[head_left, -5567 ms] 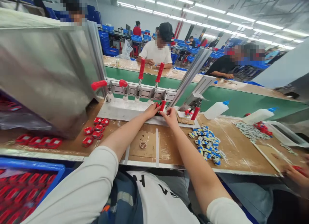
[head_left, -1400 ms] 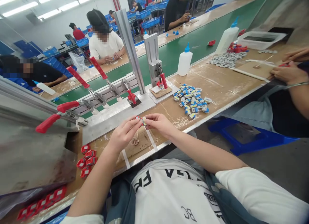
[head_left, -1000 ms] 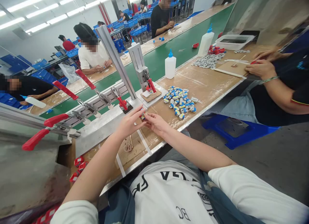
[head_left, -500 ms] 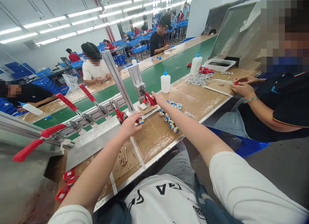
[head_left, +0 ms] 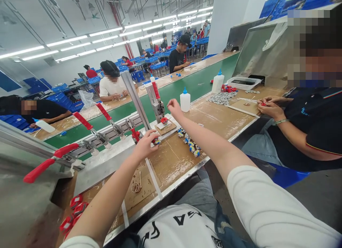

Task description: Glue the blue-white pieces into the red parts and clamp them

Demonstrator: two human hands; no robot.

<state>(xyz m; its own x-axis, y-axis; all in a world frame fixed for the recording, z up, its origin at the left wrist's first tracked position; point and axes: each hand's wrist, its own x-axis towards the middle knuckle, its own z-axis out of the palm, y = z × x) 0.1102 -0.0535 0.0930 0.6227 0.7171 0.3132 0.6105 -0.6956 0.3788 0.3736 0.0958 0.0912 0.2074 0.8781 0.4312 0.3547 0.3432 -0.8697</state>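
Note:
My left hand (head_left: 145,145) is closed in a pinch on a small red and blue part (head_left: 156,141), held just above the metal base plate (head_left: 107,162). My right hand (head_left: 173,108) hangs in the air as a loose fist with nothing visible in it, just right of the small lever press (head_left: 159,109). The press's red handle (head_left: 155,90) stands up, apart from that hand. A red part (head_left: 164,120) sits on the press's base. Several small blue and white parts (head_left: 189,144) lie under my right forearm.
Toggle clamps with red handles (head_left: 103,112) line the rail at the left. Red parts (head_left: 74,207) lie at the near left, a rubber band (head_left: 136,186) on the cardboard. A glue bottle (head_left: 185,100) stands beyond the press. A co-worker's hands (head_left: 268,106) work at the right, by the green conveyor (head_left: 192,84).
My right hand has let go of the press's red handle and lifted; the handle has swung from down to upright. My left hand still pinches the small part.

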